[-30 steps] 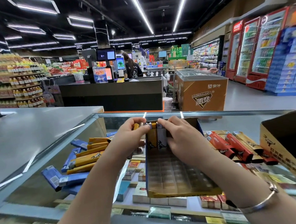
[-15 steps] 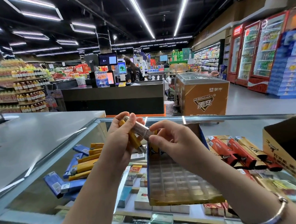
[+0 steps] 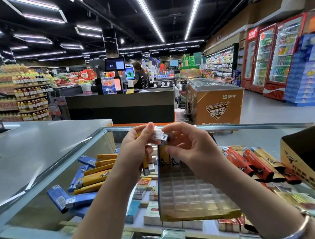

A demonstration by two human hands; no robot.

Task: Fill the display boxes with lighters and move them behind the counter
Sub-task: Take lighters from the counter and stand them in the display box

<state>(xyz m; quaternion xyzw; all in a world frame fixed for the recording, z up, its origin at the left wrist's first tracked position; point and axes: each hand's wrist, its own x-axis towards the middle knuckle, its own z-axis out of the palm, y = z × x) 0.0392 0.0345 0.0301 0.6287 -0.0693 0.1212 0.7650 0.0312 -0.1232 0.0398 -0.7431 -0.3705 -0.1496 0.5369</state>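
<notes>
A display box [image 3: 193,195] with a clear gridded tray lies on the glass counter [image 3: 246,127]; two lighters [image 3: 169,158] stand in its far row. My left hand [image 3: 136,150] grips several lighters, with a yellow lighter [image 3: 146,164] hanging below the palm. A white lighter [image 3: 160,136] sits between both hands, held by my left thumb and pinched at its right end by my right hand [image 3: 188,145]. Both hands hover above the box's far left corner.
Loose blue and yellow lighters [image 3: 90,177] lie on the glass at left, red and gold lighters [image 3: 249,159] at right. An open cardboard carton [image 3: 308,157] stands at far right. Cigarette packs show under the glass. A grey counter [image 3: 33,146] extends left.
My hands lifted off the box's far row, where they had set lighters. They rose and now hold a white lighter between them above the box.
</notes>
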